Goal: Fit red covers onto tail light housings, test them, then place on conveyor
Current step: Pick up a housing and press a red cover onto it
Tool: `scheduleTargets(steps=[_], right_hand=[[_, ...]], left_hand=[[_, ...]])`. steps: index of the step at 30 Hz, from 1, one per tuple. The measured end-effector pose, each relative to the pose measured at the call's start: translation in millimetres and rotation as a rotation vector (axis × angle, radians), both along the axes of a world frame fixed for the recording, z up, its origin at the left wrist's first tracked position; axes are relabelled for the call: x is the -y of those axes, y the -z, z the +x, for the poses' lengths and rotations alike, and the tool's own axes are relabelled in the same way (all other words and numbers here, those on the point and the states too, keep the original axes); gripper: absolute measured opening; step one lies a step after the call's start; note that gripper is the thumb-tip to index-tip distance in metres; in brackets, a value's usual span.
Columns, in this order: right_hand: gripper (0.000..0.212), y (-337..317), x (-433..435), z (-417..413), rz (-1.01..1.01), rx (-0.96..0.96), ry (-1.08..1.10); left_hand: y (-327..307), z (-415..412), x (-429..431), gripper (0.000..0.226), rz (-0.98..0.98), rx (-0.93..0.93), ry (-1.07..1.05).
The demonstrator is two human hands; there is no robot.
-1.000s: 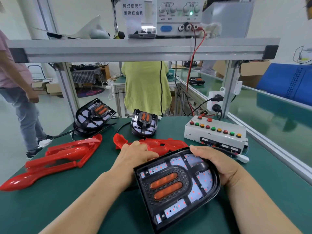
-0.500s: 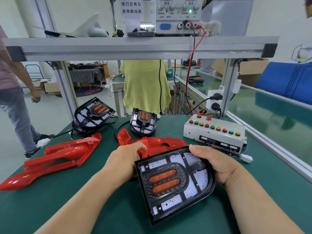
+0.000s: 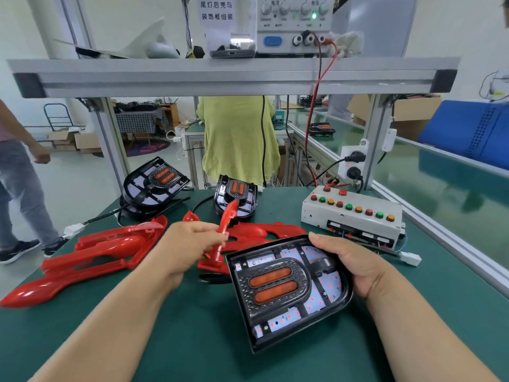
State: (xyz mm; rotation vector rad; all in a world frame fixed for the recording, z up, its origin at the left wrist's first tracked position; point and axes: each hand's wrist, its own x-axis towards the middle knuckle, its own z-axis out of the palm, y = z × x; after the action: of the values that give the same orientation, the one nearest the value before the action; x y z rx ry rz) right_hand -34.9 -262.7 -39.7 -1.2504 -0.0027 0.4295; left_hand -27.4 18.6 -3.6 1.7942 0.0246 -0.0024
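A black tail light housing (image 3: 289, 290) with two orange lenses and small red LED dots lies tilted on the green table in front of me. My right hand (image 3: 355, 263) grips its upper right edge. My left hand (image 3: 187, 246) is closed on a red cover (image 3: 224, 227), which is lifted on edge above the pile of red covers (image 3: 261, 232) just behind the housing. More red covers (image 3: 91, 255) lie to the left.
Two more black housings (image 3: 154, 183) (image 3: 235, 197) sit at the table's back. A white test box (image 3: 352, 216) with coloured buttons stands at right, a white connector (image 3: 410, 257) beside it. The green conveyor (image 3: 440, 183) runs along the right. A person stands at far left.
My left hand has closed on a red cover and raised it up on edge from the pile. The housing stays in my right hand, tilted slightly more.
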Motion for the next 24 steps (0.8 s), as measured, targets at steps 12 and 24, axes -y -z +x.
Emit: scheduleTargets(steps=[12,24], right_hand=[[0.033,0,-11,6,0.278,-0.088,0.247],[0.054,-13,-24,2,0.248,-0.032,0.247]], left_hand=[[-17,-23,9,0.050,0.385,0.630,0.150],[-10,-57,26,0.035,0.767,0.996,0.358]])
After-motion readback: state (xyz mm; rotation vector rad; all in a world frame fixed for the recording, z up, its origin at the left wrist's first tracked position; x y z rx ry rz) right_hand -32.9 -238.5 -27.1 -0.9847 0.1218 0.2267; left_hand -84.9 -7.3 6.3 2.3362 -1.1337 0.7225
